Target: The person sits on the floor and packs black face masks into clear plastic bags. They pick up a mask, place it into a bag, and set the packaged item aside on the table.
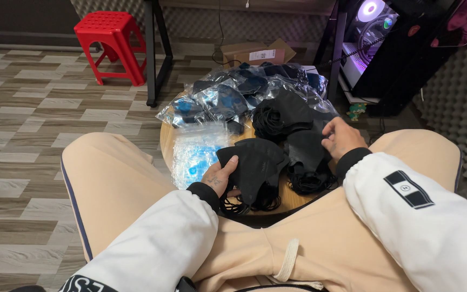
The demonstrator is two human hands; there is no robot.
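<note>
Head view: seated person sorted black masks at a round tabletop (166, 141).
Left hand (218, 176): gripped a folded black mask (255, 165).
Right hand (341, 138): fingers curled, picking at the loose mask pile (293, 116); grasp unclear.
Nearby: bagged masks (212, 103).

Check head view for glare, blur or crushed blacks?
Head view: sharp overall, no motion blur. Glare on the clear plastic bags of packed masks; the lit purple computer fan blows out. The black fabric face masks under the left hand lose fold detail; the right hand is evenly lit.
</note>
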